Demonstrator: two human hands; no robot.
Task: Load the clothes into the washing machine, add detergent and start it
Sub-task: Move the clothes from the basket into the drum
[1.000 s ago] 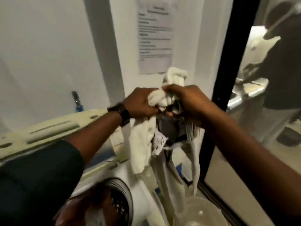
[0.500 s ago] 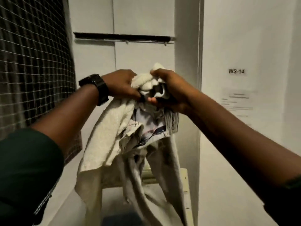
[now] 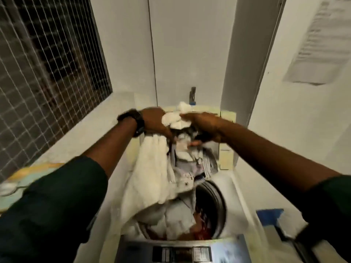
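Note:
Both hands grip the top of a bundle of clothes (image 3: 155,177), a cream towel and pale grey garments. My left hand (image 3: 154,121), with a black watch at the wrist, and my right hand (image 3: 202,126) are side by side on the bunched top. The bundle hangs down into the round drum opening (image 3: 216,204) of a white top-loading washing machine (image 3: 241,188). Reddish clothes (image 3: 201,224) lie inside the drum. The machine's control panel (image 3: 182,252) runs along the near edge. Its raised lid (image 3: 227,141) stands behind the hands.
A window with a wire grid (image 3: 47,63) fills the left wall above a white ledge (image 3: 79,133). A paper notice (image 3: 322,40) hangs on the right wall. A tap (image 3: 192,95) sticks out behind the machine. Something blue (image 3: 269,215) lies right of the machine.
The view swung round and tipped down onto the machine. My hands, still gripping the bundle, have come down so its lower end now hangs into the drum.

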